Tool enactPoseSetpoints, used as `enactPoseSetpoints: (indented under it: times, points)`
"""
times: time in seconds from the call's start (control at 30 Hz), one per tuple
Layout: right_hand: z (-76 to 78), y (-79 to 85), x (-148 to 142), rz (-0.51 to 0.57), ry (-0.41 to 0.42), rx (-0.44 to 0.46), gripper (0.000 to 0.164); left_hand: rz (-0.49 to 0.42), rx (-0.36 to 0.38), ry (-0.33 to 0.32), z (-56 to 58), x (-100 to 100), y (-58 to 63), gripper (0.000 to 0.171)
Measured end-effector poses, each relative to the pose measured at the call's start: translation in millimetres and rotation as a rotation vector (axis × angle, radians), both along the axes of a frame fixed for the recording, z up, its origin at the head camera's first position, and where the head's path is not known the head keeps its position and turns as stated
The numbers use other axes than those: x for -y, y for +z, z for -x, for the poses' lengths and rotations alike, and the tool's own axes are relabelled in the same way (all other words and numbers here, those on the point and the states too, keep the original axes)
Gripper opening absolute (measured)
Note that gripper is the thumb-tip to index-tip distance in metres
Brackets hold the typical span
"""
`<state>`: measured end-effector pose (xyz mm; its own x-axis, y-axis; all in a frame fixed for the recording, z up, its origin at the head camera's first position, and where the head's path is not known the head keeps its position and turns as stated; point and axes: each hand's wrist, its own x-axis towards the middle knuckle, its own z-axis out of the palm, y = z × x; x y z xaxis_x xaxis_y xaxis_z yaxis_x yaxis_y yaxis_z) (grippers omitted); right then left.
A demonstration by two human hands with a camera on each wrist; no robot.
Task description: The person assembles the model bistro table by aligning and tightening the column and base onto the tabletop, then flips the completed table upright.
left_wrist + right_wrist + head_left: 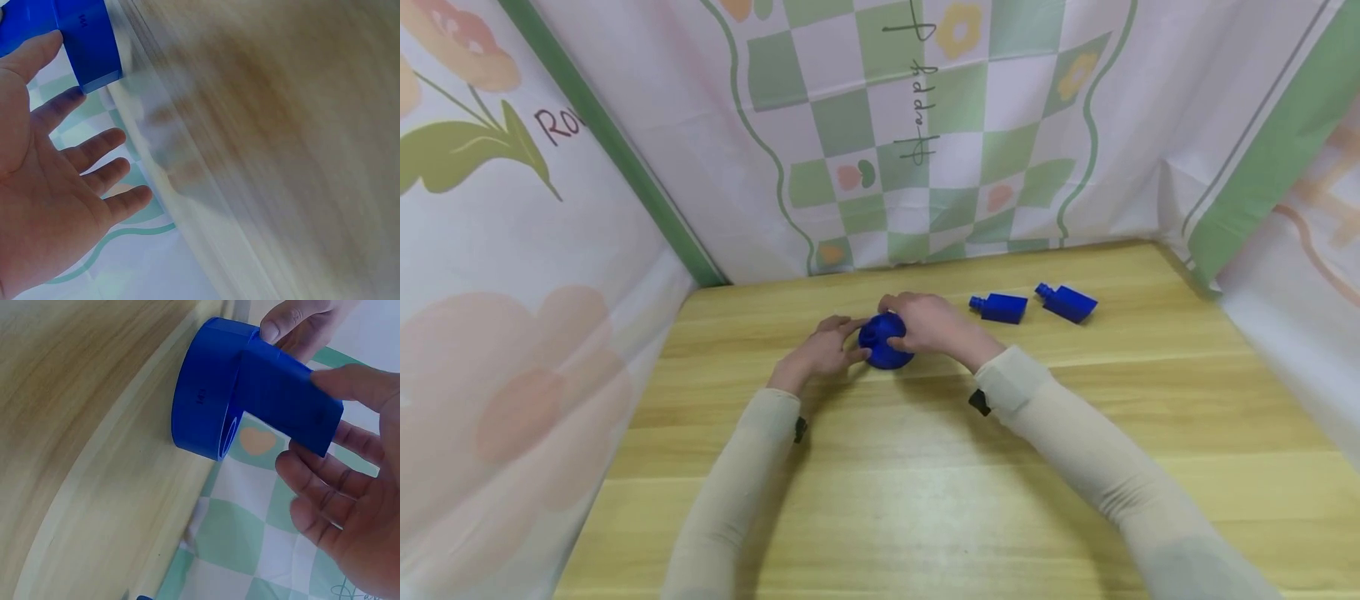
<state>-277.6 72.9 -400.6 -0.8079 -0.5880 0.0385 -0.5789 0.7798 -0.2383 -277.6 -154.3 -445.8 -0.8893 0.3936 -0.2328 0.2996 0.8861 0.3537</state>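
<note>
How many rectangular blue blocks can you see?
3: one block in the right hand, a second block on the table to its right, a third block farther right.

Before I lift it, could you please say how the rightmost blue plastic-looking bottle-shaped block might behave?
The rightmost blue block is probably stiff, judging by its crisp edges. It seems unlikely to roll, lying on a flat-sided body.

there are three blue blocks (1003, 309) (1069, 304) (284, 394), one round blue piece (201, 394) and one table (880, 492).
</note>
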Motion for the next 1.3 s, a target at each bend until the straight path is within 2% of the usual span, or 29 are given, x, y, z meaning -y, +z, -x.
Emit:
enactPoseSetpoints:
  times: [0.1,0.3,0.4,0.53,0.7,0.87,1.17,1.3]
  points:
    - [0.0,-0.3,-2.5,-0.012,0.007,-0.020,0.049,0.000,-0.005,-0.002,-0.1,0.3,0.3,0.069]
    - [-0.7,3.6,-9.1,0.026,0.040,0.018,0.047,-0.004,-0.006,-0.008,0.1,1.0,0.1,0.069]
    - [-1.2,5.1,-10.5,0.017,0.023,0.004,0.038,0.001,-0.016,-0.005,0.6,1.3,0.9,0.069]
    - [-3.5,4.7,-9.2,0.006,0.002,0.008,0.042,0.003,-0.016,-0.005,0.6,1.4,0.7,0.069]
    - [-5.7,2.8,-9.1,-0.028,0.071,-0.005,0.052,0.009,-0.010,-0.009,0.3,1.1,-0.4,0.069]
    - [-4.8,3.6,-12.2,-0.034,0.142,0.011,0.053,0.010,-0.016,-0.010,0.1,1.1,0.0,0.069]
    - [-7.6,5.4,-6.6,-0.031,0.152,-0.026,0.044,0.003,-0.005,-0.011,0.1,0.0,1.1,0.068]
    - [-9.5,4.3,-6.2,-0.047,0.186,-0.053,0.043,0.018,-0.003,-0.010,-0.3,0.4,1.5,0.068]
